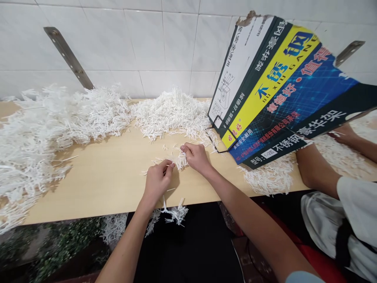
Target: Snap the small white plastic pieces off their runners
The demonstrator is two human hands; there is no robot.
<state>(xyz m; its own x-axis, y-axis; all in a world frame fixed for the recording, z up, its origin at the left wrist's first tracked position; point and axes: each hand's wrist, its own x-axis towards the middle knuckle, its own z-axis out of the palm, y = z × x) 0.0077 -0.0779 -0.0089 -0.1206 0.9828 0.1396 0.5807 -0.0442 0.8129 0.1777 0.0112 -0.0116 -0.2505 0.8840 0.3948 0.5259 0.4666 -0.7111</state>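
Note:
Over the wooden table (97, 177), my left hand (157, 180) and my right hand (197, 158) work close together. Between them is a small tuft of white branched plastic sprigs (180, 160). My right hand is closed, thumb against curled fingers, gripping the tuft from the right. On the other side, my left thumb and index finger pinch at its left end. Loose white bits lie on the tabletop around both hands. Another white sprig cluster (176, 214) rests below the table edge, over the dark clothing on my lap.
A large heap of white sprigs (55, 125) covers the left side; a second heap (172, 112) sits against the tiled wall. At right, a printed cardboard panel (273, 94) stands as a divider. Beyond it, a co-worker's arm (316, 169) reaches over more sprigs (268, 177).

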